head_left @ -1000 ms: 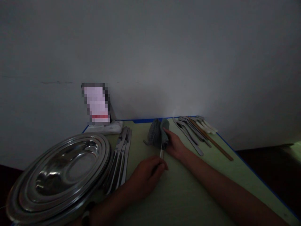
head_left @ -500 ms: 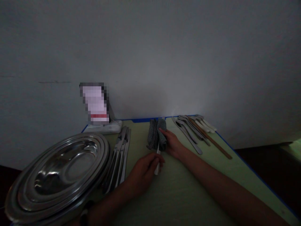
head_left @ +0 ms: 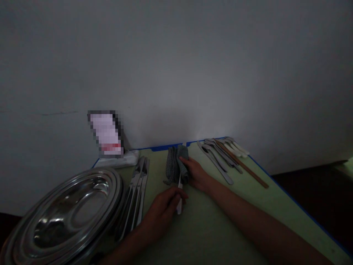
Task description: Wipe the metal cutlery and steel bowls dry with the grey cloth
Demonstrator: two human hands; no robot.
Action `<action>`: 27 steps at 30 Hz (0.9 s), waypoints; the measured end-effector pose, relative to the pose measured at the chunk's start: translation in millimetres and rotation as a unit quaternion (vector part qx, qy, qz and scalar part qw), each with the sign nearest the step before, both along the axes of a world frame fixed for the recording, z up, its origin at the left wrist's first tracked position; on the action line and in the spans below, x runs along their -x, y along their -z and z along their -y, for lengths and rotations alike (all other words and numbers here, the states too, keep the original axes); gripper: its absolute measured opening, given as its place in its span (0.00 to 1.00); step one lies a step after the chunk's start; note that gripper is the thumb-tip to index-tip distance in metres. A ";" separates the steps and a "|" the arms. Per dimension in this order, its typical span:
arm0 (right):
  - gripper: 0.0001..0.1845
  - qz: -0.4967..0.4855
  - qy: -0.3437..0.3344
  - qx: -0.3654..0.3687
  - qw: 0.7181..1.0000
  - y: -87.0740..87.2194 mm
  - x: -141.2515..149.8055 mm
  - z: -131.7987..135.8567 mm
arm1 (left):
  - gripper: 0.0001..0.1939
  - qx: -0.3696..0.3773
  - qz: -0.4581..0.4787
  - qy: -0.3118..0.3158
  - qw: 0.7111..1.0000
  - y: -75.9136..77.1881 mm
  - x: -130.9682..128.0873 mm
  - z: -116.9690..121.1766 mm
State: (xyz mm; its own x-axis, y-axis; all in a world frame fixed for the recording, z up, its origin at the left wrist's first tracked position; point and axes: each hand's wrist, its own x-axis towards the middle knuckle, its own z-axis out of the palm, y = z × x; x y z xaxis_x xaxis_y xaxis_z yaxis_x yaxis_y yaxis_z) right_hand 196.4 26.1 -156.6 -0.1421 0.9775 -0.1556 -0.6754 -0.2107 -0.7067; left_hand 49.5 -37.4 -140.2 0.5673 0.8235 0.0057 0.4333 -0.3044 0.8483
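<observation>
Over the middle of the table, my left hand (head_left: 165, 206) is closed around the handle of a metal table knife (head_left: 179, 210), which points away from me. My right hand (head_left: 195, 173) grips a folded grey-green checked cloth (head_left: 172, 164) wrapped about the knife's blade. Only a small bit of the blade's tip shows past the cloth's far edge. To the left of my left hand, several table knives (head_left: 140, 191) lie side by side. Beyond my right hand are several spoons and other cutlery (head_left: 220, 158), along with brown chopsticks (head_left: 248, 171).
Stacked oval steel platters (head_left: 82, 213) take up the left side. Behind them a phone (head_left: 106, 134), its screen blurred, leans on a pale block (head_left: 121, 160) by the wall. White-handled cutlery (head_left: 238, 149) lies near the far right edge of the green table (head_left: 215, 235).
The view has tilted and turned slightly, so the phone and platters appear lower and further left. Both hands keep their hold on the knife and cloth.
</observation>
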 end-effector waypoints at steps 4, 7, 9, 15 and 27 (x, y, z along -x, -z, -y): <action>0.16 0.015 0.003 0.000 1.000 0.1 -0.1 0.2 | 0.13 0.010 -0.011 -0.002 1.000 -2.0 -1.4 -0.8; 0.16 0.020 -0.001 -0.004 1.000 1.0 -0.3 -0.5 | 0.13 0.009 -0.010 0.006 1.000 -3.0 -2.2 -0.6; 0.16 0.022 -0.003 -0.006 1.000 1.8 -0.4 -0.8 | 0.13 0.011 -0.010 0.004 1.000 -3.5 -2.1 0.5; 0.15 0.017 -0.009 0.000 1.000 0.5 -0.1 0.0 | 0.14 0.009 -0.012 0.003 1.000 -4.0 -0.8 2.8; 0.12 0.040 -0.004 0.013 0.999 -2.2 1.8 4.1 | 0.13 0.001 0.013 0.011 1.000 -1.7 -0.2 3.8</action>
State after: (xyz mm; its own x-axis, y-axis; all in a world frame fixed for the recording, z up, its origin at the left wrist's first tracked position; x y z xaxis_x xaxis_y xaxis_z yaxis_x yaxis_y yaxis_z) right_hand 194.6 22.0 -154.4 -0.1363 0.9718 -0.1923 -0.6148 -0.2352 -0.7528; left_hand 49.7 -41.2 -138.5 0.5851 0.8107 0.0196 0.4037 -0.3121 0.8600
